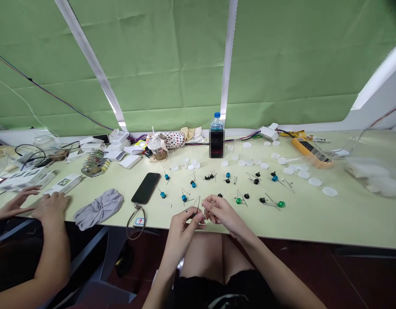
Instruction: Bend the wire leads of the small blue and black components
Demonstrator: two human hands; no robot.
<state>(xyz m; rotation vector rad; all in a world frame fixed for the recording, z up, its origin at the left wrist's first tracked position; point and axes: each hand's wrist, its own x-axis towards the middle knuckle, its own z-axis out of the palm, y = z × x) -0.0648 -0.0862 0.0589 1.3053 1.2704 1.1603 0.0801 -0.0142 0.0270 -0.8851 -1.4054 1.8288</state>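
Note:
Near the table's front edge, my left hand (187, 225) is closed in a pinch on a thin dark wire piece (198, 201) that sticks up from the fingers. Close beside it, my right hand (221, 212) has thumb and fingers pressed together; whatever they pinch is too small to make out. Just beyond the hands lie small parts with thin wire stems: a blue one (184, 198), a green one (238, 200) and a black one (220, 195). More blue, green and black pieces, among them another green one (281, 204), spread to both sides.
White discs (303, 174) lie behind the parts. A phone (146, 188), grey cloth (99, 208) and keyring (136, 223) are left. A bottle (216, 137) and yellow multimeter (312, 152) stand farther back. A co-worker's hands (51, 204) touch a white box (63, 183) at far left.

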